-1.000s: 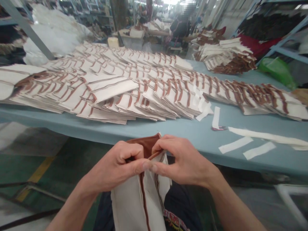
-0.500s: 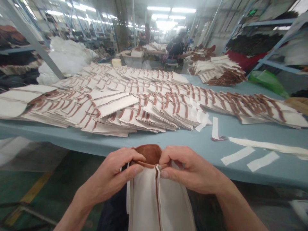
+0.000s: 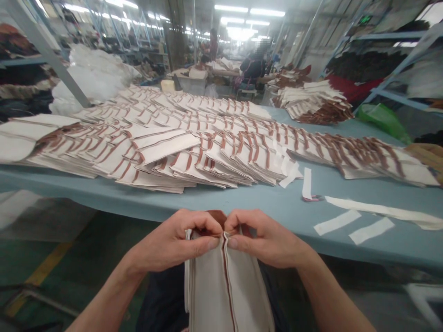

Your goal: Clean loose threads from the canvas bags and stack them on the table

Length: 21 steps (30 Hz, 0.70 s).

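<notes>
A white fabric piece [image 3: 207, 286] with a brown lining hangs upright below the table's front edge, a brown-edged seam running down its middle. My left hand [image 3: 183, 240] pinches its top edge just left of the seam, thumb in front and fingers over the brown inside. On the other side of the seam my right hand [image 3: 258, 237] pinches the same edge. The two thumbs almost meet at the seam. Between the hands a bit of the brown lining [image 3: 218, 215] shows; the fingers hide the rest of the opening.
Overlapping rows of similar white-and-brown pieces [image 3: 166, 147] cover much of the blue table [image 3: 148, 200]. White strips [image 3: 337, 222] and a small pair of dark-handled scissors [image 3: 313, 198] lie at the right. A green bag [image 3: 382, 122] sits farther back. Beyond the table a person [image 3: 254, 67] sits.
My left hand has slid right along the top edge to the seam, next to my right hand. The opening between them has narrowed, and less brown lining shows.
</notes>
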### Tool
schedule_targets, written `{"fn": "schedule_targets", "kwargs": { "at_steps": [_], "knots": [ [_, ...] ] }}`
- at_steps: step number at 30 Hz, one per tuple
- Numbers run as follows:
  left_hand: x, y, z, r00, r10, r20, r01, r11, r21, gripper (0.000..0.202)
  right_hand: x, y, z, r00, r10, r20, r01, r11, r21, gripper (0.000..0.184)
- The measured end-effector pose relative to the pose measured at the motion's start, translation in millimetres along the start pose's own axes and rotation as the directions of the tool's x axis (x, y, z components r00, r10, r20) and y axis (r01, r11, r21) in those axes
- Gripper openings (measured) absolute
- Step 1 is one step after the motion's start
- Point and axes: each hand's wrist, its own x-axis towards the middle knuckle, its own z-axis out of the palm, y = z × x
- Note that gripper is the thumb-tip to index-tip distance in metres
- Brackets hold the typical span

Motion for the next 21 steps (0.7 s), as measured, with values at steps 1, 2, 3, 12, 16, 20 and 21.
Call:
{"fn": "schedule_targets", "kwargs": {
  "at_steps": [1,2,3,12,16,20,21],
  "knots": [
    [-0.3,-0.1,0.6,1.0,-0.012,-0.004,0.012,1.0,0.021,0.013,0.5,0.9,0.5,1.0,0.006,0.001,-0.006,1.0,0.011,0.02],
    [-0.6,0.4,1.4,1.0,-0.015,-0.013,0.015,0.999,0.046,0.012,0.7,0.9,1.2,1.0,0.007,-0.001,-0.007,1.0,0.013,0.019],
    [-1.2,1.5,2.4,1.0,-0.009,-0.027,0.011,0.997,0.082,0.012,0.8,0.2,2.0,1.0,0.0,-0.009,0.0,1.0,0.005,0.017],
    [-10.0,20.4,11.5,0.979,0.175,-0.109,-0.08,0.811,0.58,0.021,3.7,-9.5,18.2,0.988,0.012,-0.154,-0.035,0.988,-0.15,0.018],
    [-10.6,13.1,16.9,0.957,0.243,-0.158,-0.068,0.719,0.692,0.022,4.7,-0.6,21.0,0.991,0.0,-0.135,-0.014,0.995,-0.102,0.018],
    [-8.3,0.5,18.2,0.954,0.141,-0.265,0.014,0.862,0.507,0.018,5.1,5.9,22.9,0.99,-0.027,-0.136,0.01,0.992,-0.127,0.013],
    [-7.8,-1.9,17.4,0.961,0.059,-0.27,0.053,0.919,0.39,0.017,5.2,6.0,24.0,0.989,-0.036,-0.145,0.015,0.989,-0.146,0.011]
  ]
}}
